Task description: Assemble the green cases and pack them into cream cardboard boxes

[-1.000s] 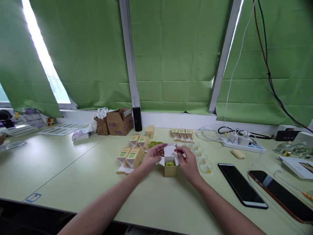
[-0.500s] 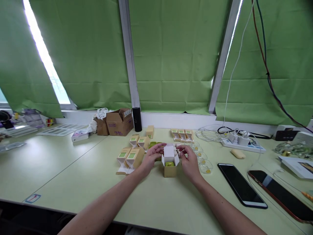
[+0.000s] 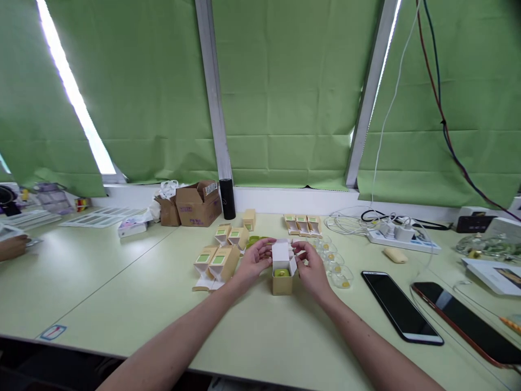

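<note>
A small tan carton box (image 3: 282, 286) stands upright on the table in front of me, its white lid flap (image 3: 280, 250) raised at the back. Inside sits a round green item (image 3: 281, 272), whose kind I cannot make out. My left hand (image 3: 255, 260) is at the box's left edge, fingers bent and fingertips against it. From the other side, my right hand (image 3: 312, 266) has thumb and fingers curled at the right side flap (image 3: 293, 265), which sticks outward. Several similar tan boxes (image 3: 225, 262) with green labels stand open left of my left hand. Clear round plastic cases (image 3: 341, 277) lie beyond my right hand.
Two phones (image 3: 401, 307) lie at the right, near a power strip (image 3: 407, 241) with tangled cables. Three open boxes (image 3: 302, 225), a black cylinder (image 3: 227, 199) and a cardboard box (image 3: 199, 203) stand at the back. Another person's hand (image 3: 13, 247) shows at the far left.
The box's left side flap has folded inward by my left hand; the right one still sticks out. Another person's hand has come into view at the far left.
</note>
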A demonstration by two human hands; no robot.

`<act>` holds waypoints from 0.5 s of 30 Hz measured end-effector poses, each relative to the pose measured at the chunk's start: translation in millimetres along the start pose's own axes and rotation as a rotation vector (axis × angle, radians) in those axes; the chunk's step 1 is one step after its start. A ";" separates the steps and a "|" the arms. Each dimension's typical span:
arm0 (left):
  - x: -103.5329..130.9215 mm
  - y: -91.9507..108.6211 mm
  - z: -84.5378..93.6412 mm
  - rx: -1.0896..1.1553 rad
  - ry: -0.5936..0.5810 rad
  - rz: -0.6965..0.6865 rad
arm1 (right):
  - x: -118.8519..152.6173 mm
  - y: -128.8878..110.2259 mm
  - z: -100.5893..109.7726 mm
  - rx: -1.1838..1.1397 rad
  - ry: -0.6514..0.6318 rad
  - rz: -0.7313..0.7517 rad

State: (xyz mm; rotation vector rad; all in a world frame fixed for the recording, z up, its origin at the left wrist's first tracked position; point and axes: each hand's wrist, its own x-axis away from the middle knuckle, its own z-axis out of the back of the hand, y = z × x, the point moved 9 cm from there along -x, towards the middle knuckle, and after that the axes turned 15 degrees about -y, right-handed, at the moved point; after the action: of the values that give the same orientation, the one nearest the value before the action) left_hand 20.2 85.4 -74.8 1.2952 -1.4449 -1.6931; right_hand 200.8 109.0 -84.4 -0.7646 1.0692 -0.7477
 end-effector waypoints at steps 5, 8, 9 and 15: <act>-0.8 -5.7 0.0 -0.014 -0.022 -0.012 | 0.2 -0.7 -0.1 -0.018 0.002 0.005; -1.0 -7.8 -1.9 -0.016 -0.037 -0.012 | 0.6 -0.9 -1.0 -0.019 -0.008 0.006; -1.0 -8.1 -2.7 -0.016 -0.040 -0.012 | 0.8 -0.6 -1.5 -0.018 -0.013 0.001; -1.6 -7.0 -7.1 -0.028 -0.044 -0.009 | 2.0 -0.2 -4.4 -0.031 -0.031 -0.004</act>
State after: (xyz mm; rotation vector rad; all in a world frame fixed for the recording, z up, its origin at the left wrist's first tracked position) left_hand 28.5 85.8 -80.7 1.2580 -1.4377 -1.7517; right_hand 197.2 106.5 -86.4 -0.8030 1.0533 -0.7219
